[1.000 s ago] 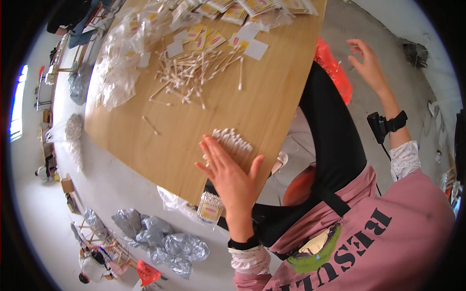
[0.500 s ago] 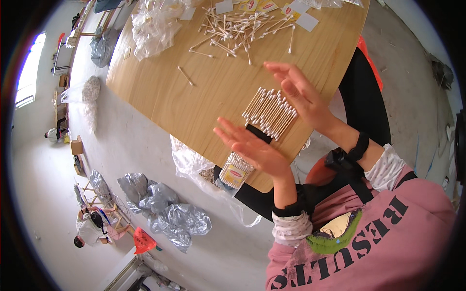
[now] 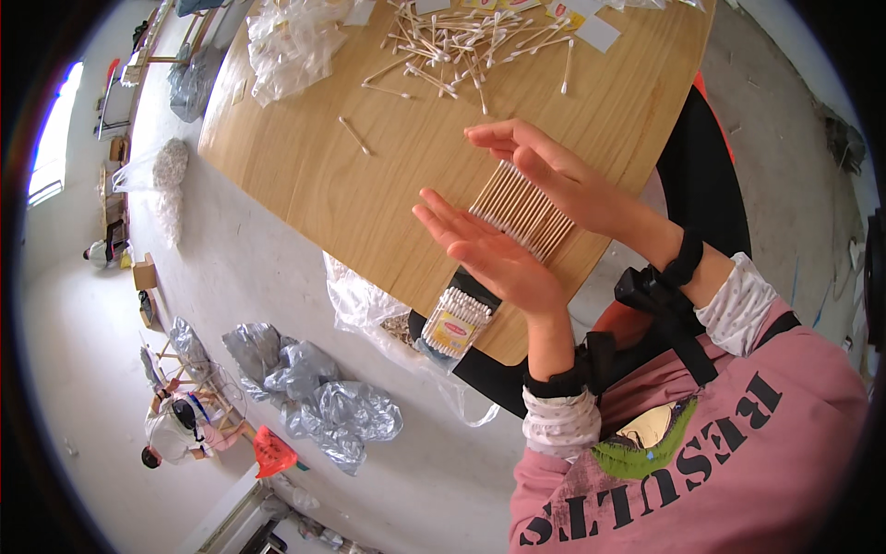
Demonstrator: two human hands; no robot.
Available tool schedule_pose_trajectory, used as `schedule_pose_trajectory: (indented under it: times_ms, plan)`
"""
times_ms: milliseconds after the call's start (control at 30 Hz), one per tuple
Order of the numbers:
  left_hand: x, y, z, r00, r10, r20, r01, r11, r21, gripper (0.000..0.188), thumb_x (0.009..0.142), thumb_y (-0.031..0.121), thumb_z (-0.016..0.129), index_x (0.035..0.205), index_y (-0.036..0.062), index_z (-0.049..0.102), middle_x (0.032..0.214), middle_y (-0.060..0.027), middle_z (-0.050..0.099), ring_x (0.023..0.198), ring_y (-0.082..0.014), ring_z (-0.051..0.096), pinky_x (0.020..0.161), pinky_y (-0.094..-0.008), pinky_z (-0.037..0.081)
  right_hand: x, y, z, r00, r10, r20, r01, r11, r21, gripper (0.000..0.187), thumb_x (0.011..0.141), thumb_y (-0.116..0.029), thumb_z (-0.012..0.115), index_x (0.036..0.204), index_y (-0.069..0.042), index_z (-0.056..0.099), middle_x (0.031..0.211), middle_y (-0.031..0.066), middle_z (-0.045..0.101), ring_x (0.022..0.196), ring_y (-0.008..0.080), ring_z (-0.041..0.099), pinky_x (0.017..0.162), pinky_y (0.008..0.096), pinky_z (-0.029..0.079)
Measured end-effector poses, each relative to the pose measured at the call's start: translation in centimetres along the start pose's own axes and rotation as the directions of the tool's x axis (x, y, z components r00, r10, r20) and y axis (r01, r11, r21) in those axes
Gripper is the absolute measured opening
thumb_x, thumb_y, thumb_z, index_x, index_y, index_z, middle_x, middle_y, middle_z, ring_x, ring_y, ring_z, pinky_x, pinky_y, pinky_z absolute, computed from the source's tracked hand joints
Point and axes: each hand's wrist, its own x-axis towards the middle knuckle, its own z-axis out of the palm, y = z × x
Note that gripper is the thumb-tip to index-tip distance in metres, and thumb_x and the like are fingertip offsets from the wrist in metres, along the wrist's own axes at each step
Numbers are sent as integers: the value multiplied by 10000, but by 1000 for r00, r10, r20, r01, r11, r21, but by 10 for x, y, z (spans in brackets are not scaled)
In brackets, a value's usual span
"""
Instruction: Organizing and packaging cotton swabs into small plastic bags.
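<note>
Below centre, a packet of cotton swabs (image 3: 457,321) sits near the table (image 3: 369,212) edge; then the left hand (image 3: 503,263), fingers outstretched; at centre, an aligned swab row (image 3: 524,210); right of centre, the right hand (image 3: 574,185), fingers extended.

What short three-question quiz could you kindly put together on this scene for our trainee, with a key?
1. True or false: the row of wooden-stick cotton swabs lies between the left hand and the right hand.

2. Multiple choice: how do the sticks lie in the heap of loose cotton swabs?
A) all side by side in one row
B) jumbled at mixed angles
C) all standing on end

3. Fill in the missing word: the labelled pack of cotton swabs is nearer to the ____ hand.

Key: 1. True. 2. B. 3. Left.
</note>
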Motion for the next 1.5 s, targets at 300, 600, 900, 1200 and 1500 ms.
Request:
schedule_pose_trajectory:
  times_ms: [300, 600, 900, 1200, 1500]
  plan:
    - [-28, 5, -10, 1000, 16, -13, -15, 995, 99, 811, 1028, 615, 247, 1584, 54, 63, 1647, -168, 111, 1534, -288, 81, 1229, -456, -2, -25, 8, 0, 983, -91, -159, 95, 995, 15, 746, 1000, -643, 363, 1425, -35, 438, 1438, 145, 461, 1392, 242, 396, 1154, 373, 286]
    - [-35, 10, -8, 998, 53, -45, -48, 993, 110, 834, 1024, 612, 284, 1580, 32, 61, 1645, -184, 105, 1532, -302, 88, 1231, -449, 57, -33, 8, 0, 977, -100, -188, 113, 992, 62, 715, 1014, -621, 354, 1418, -40, 455, 1431, 113, 473, 1393, 245, 381, 1160, 381, 276]
    - [-76, 7, -2, 840, -215, 499, -510, 7, 860, 1003, 913, 619, 535, 1523, -102, 197, 1606, -283, 173, 1516, -379, 142, 1221, -461, 93, -27, 1, -19, 944, -208, -257, 199, 978, -64, 619, 1044, -541, 380, 1356, -25, 521, 1339, 86, 557, 1303, 163, 464, 1138, 340, 300]
    - [-76, 2, 3, 858, -160, 487, -489, 28, 872, 1056, 863, 646, 577, 1519, -98, 215, 1600, -277, 198, 1507, -381, 174, 1215, -443, 161, -30, -19, -23, 968, -195, -155, 131, 928, -349, 293, 973, -234, 607, 1194, -42, 624, 1189, 72, 634, 1162, 173, 572, 1009, 318, 412]
    - [-83, -9, 4, 850, -65, 523, -512, 138, 848, 881, 884, 504, 626, 1419, -145, 363, 1524, -319, 325, 1467, -427, 259, 1196, -486, 223, -1, -31, -3, 928, -188, 323, 374, 478, -795, 81, 785, -91, 670, 837, -54, 622, 856, 84, 572, 883, 274, 571, 812, 389, 460]
